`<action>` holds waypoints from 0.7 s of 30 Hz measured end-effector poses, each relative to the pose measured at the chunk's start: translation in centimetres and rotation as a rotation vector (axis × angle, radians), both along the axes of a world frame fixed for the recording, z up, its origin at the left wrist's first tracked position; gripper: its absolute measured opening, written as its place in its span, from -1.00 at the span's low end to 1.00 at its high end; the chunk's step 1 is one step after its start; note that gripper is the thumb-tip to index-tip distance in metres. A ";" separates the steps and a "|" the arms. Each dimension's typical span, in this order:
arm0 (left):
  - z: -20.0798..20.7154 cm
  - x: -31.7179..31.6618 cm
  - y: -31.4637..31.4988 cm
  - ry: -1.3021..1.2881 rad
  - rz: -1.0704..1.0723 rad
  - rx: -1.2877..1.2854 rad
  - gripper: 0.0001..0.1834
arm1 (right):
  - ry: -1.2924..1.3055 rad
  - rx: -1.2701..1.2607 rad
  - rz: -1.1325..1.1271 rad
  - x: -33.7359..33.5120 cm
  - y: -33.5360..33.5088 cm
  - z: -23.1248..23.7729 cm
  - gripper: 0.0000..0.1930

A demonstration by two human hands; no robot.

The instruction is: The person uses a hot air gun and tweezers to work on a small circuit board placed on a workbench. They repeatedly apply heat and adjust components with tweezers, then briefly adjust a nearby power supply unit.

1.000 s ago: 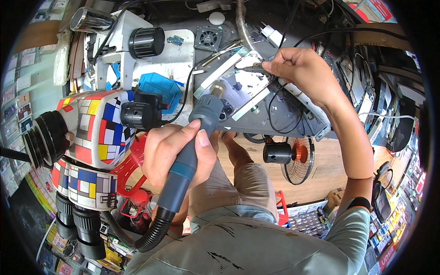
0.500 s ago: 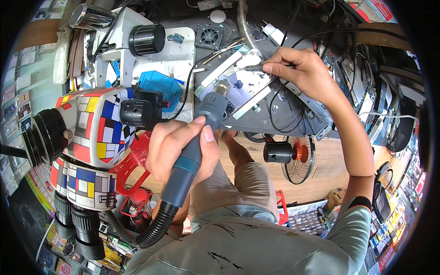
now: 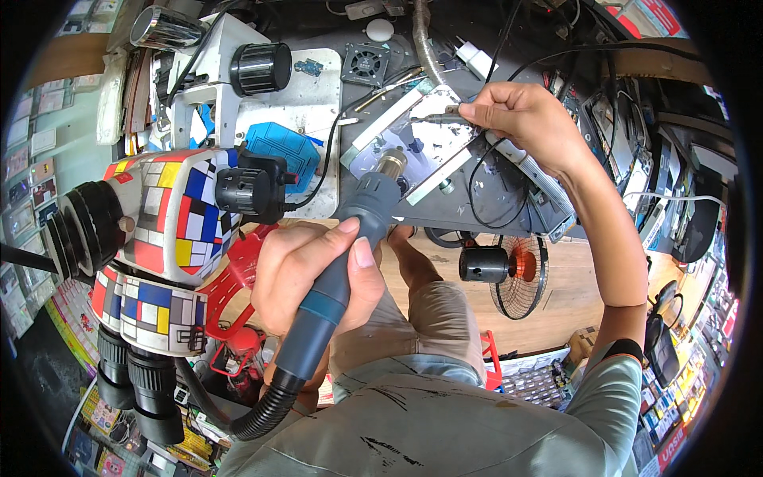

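My left hand [image 3: 318, 274] is wrapped round the dark grey handle of a hot air gun [image 3: 338, 262], whose corrugated hose runs down toward my body. Its metal nozzle [image 3: 392, 161] points at a small work holder with pale rails [image 3: 437, 178]. On the holder lies a shiny, light-coloured flat piece [image 3: 433, 143]; its kind I cannot make out. Above the holder's right side, my right hand [image 3: 524, 123] pinches a slim dark tool [image 3: 437, 118], its tip reaching left over the flat piece. The nozzle and my left hand hide part of the holder's near end.
A microscope [image 3: 171, 215] with a colour-block pattern stands close on the left. Behind it lie a blue pad [image 3: 282, 155] and a small square fan [image 3: 366, 63]. A flexible metal arm [image 3: 427, 40], a white plug adapter [image 3: 474, 59] and black cables crowd the back. A caged fan [image 3: 520, 277] stands below the bench.
The hot air nozzle has shifted slightly nearer to me and right over the holder. My right hand keeps its pinch on the slim tool, almost in place. The whole view has moved a little.
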State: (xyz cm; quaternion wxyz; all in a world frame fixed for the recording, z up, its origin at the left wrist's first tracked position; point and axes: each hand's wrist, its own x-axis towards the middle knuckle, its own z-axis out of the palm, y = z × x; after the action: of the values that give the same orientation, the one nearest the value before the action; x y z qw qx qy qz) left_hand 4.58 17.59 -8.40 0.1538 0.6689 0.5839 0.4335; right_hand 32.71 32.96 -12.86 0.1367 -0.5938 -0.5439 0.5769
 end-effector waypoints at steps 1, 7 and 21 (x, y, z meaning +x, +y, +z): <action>-0.1 0.1 0.0 -0.012 -0.011 -0.006 -0.81 | 0.006 0.002 -0.004 0.0 0.0 0.0 -0.71; -1.1 0.8 0.7 -0.042 -0.077 0.017 -0.79 | 0.012 -0.021 -0.028 0.0 -0.1 0.0 -0.71; -1.5 0.6 1.0 -0.066 -0.065 0.115 -0.79 | -0.001 0.016 -0.029 0.2 -0.6 -0.1 -0.72</action>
State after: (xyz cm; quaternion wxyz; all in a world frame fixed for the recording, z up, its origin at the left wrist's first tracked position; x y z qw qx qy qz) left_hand 5.18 18.61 -9.86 0.1483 0.6806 0.5307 0.4829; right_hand 32.94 32.32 -12.94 0.1494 -0.6008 -0.5401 0.5702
